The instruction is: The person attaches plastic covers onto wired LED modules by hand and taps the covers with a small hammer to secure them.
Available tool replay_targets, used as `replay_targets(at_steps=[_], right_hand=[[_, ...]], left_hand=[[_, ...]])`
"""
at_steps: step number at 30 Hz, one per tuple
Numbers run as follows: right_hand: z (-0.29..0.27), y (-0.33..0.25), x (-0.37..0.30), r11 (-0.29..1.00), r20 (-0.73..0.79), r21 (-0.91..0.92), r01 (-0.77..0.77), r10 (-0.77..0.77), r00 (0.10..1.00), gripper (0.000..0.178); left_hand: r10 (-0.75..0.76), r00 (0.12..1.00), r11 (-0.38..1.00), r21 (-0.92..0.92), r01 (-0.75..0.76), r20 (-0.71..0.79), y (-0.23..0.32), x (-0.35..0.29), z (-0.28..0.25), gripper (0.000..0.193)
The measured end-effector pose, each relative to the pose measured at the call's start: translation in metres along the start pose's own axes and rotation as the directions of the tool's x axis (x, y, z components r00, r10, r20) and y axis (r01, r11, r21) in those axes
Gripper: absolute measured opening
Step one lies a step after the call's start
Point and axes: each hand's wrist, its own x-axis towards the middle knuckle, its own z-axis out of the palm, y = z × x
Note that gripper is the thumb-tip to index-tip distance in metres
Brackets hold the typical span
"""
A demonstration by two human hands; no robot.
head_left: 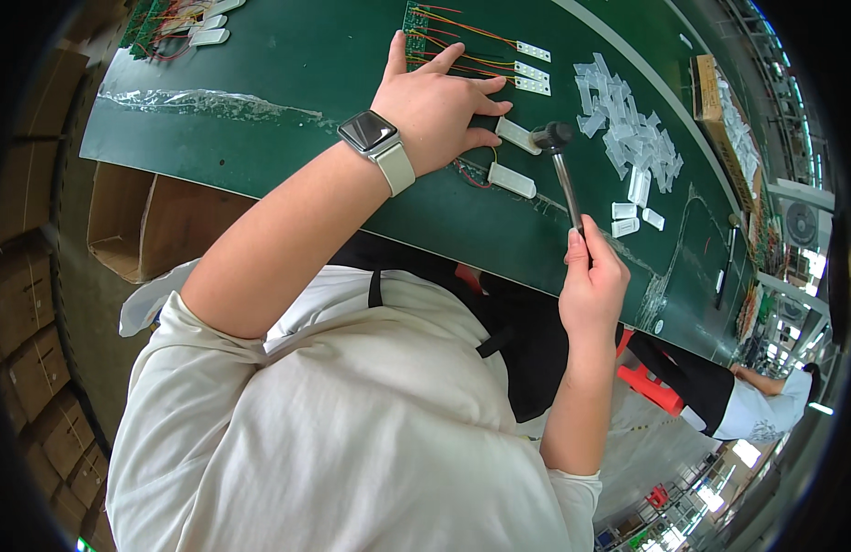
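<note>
My left hand [434,106] lies over the green table with its fingers spread. Its thumb and a finger straddle the near end of a white plastic case [518,136], steadying it, while other fingertips rest by a green circuit board [414,41]. My right hand [593,271] grips a hammer [567,179] by its handle. The hammer's dark head is at the right end of that case and seems to touch it. Just below lies a second white case [513,180] with thin wires at its left end. White LED strips [533,67] are wired to the board.
Translucent plastic pieces [628,120] lie heaped to the right, with several white caps [625,219] below them. More wired boards [167,28] sit at the far left. A cardboard box [727,129] stands along the right side. Another person [766,405] is at the right.
</note>
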Motion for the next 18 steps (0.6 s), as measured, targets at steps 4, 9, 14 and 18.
replay_targets(at_steps=[4,9,14,18], right_hand=[[-0.002,-0.001,-0.004,0.990,-0.092,0.131,0.050,-0.038,0.995,0.031],[-0.007,-0.001,-0.001,0.999,-0.041,-0.031,0.043,-0.045,0.998,0.030],[-0.043,0.048,-0.017,0.973,-0.301,0.129,-0.193,0.224,0.927,0.032],[-0.097,0.151,-0.031,0.951,-0.520,-0.099,-0.292,0.201,0.830,0.034]], left_hand=[[0.016,0.999,1.000,0.006,-0.015,-0.030,-0.005,0.000,0.002,0.041],[0.023,0.999,1.000,0.001,-0.023,-0.025,-0.005,0.001,0.002,0.042],[-0.027,0.998,0.974,-0.227,0.014,-0.053,-0.018,-0.003,-0.006,0.043],[-0.020,0.956,0.908,-0.404,-0.105,-0.294,-0.041,-0.002,-0.022,0.034]])
